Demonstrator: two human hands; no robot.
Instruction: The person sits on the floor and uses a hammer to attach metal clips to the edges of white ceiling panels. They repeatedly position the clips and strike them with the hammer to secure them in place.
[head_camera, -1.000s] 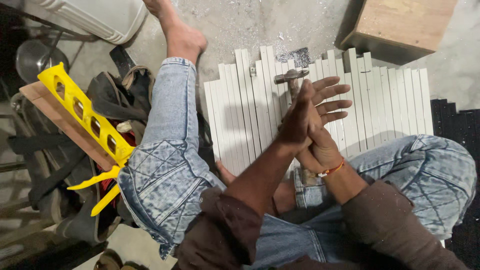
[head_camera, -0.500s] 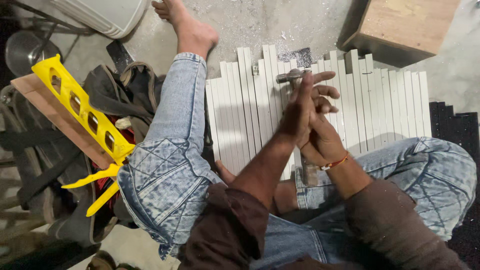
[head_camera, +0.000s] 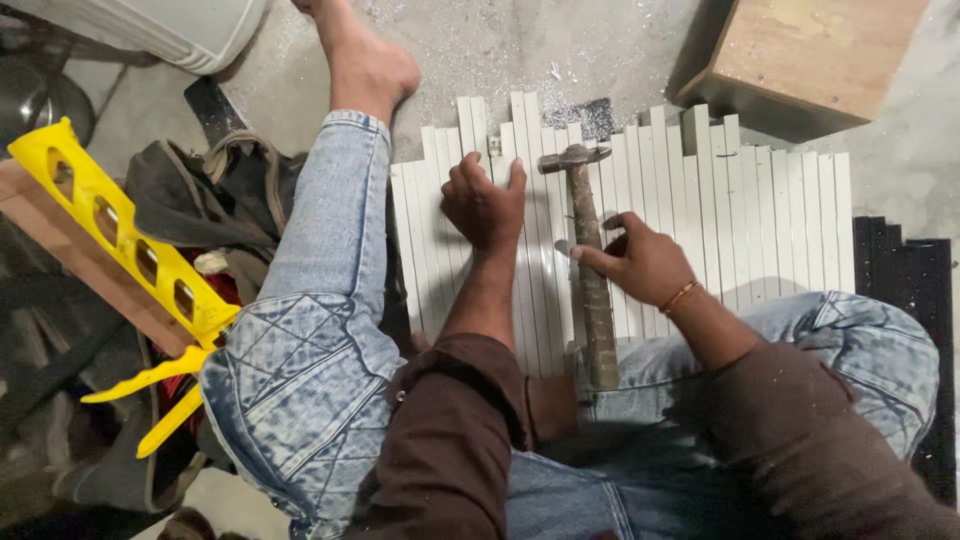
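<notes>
I press my spread left hand (head_camera: 484, 203) on the white slats (head_camera: 760, 230) beside the hammer (head_camera: 590, 270); my right hand (head_camera: 645, 262) loosely curls against its handle.

One hammer (head_camera: 590, 270) lies across a row of white strips (head_camera: 760, 220), which are too many and too tightly packed to count surely, though they number well over twenty. Two hands show, the left hand (head_camera: 483, 205) and the right hand (head_camera: 645, 262), along with one bare foot (head_camera: 365, 60) and one bracelet (head_camera: 680, 296). There is one yellow tool (head_camera: 110, 225), one wooden box (head_camera: 810, 55), one dark bag (head_camera: 215, 195) and one white container (head_camera: 150, 25).
</notes>
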